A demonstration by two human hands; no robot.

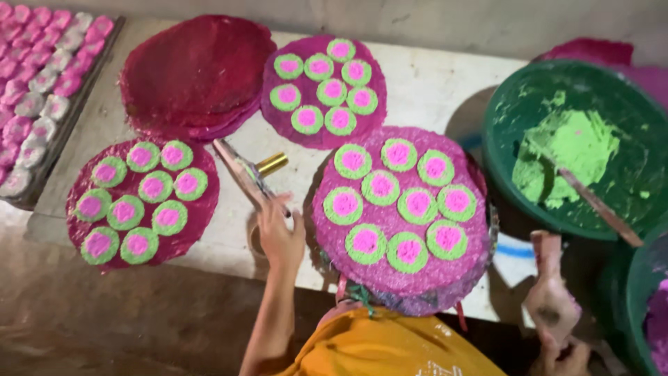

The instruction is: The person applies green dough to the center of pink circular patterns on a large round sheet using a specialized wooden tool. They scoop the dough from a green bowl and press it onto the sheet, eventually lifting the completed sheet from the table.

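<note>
My left hand point(278, 233) rests on the pale table and grips a flat metal tool with a brass end point(245, 170) that points up and to the left. It sits between two round magenta mats. The nearer mat point(402, 278) on its right carries several green discs with pink centres point(381, 186). At the bottom right my right hand point(565, 358), partly cut off by the frame edge, holds up a pink-stained mould-like tool point(550, 296).
Two more magenta mats with green-pink discs lie at left point(198, 209) and top centre point(278, 111). A stack of dark red mats point(195, 73) lies behind. A green basin point(501, 132) holds green paste and a stick. A tray point(76, 104) of pink and white pieces lies far left.
</note>
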